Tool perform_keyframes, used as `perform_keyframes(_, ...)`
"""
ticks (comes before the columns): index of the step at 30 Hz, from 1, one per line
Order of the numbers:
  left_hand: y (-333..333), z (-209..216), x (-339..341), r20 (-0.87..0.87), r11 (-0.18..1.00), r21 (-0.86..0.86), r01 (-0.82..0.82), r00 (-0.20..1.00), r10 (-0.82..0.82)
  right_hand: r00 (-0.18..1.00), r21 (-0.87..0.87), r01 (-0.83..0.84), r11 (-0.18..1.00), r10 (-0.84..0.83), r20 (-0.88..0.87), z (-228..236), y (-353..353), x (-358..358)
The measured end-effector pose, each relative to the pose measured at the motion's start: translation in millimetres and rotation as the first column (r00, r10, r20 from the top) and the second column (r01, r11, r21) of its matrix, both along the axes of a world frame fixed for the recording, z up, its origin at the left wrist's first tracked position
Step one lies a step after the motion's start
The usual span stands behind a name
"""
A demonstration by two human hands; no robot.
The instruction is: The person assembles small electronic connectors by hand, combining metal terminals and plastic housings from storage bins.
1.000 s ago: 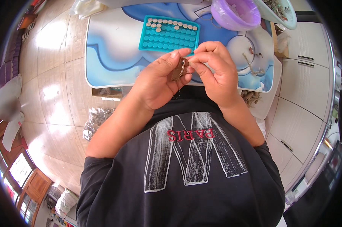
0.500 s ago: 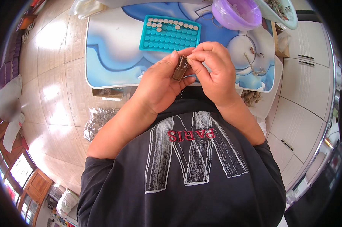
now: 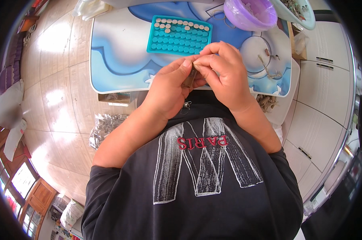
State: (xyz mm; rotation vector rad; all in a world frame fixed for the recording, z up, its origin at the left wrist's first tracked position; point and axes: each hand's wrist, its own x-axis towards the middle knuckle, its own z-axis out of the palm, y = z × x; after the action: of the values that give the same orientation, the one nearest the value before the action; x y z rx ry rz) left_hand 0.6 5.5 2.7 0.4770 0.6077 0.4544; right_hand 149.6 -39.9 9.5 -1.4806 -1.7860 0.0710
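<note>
My left hand (image 3: pixel 169 82) is closed around a small dark brown rectangular piece (image 3: pixel 189 80), its thumb pressing on the upper end. My right hand (image 3: pixel 225 76) pinches at that same upper end with thumb and forefinger; whatever lies between those fingertips is too small to make out. Just beyond the hands lies a turquoise tray (image 3: pixel 159 49) with rows of round hollows. Pale round discs (image 3: pixel 185 22) fill its far row and part of the row after it, with a stray one lower down. Below my left hand, a thin wiry bit (image 3: pixel 186 105) shows against the dark shirt.
The table (image 3: pixel 117 40) has a blue and white pattern. At its far right stand a purple basin (image 3: pixel 253 16) lined with clear plastic and a pale green basket (image 3: pixel 305 18) of tangled bits. Stringy scraps (image 3: pixel 269 68) lie at the right. A silvery bag (image 3: pixel 107 128) rests on the floor.
My left thumb has come down over the top of the brown piece, covering more of it. The right fingertips have shifted slightly left and down. The wiry bit below shows more plainly.
</note>
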Motion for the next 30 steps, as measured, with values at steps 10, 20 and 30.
perform_keyframes(10, 2.4, 1.2, -2.3, 0.030, 0.997, -0.033, 0.076, 0.997, -0.075, 0.964, -0.042, 0.035, 0.999, -0.044, -0.260, -7.1, 1.5, 0.7)
perform_keyframes(20, 1.5, 7.8, 2.8, -0.138, 0.939, 0.295, -0.177, 0.965, 0.225, 0.964, -0.147, 0.112, 0.983, -0.143, -0.226, -10.6, -19.3, -26.0)
perform_keyframes(30, 9.2, 6.6, -2.7, -0.130, 0.923, 0.353, -0.153, 0.969, 0.210, 0.724, -0.269, -0.053, 0.962, -0.148, -0.673, -4.2, -25.3, -23.7)
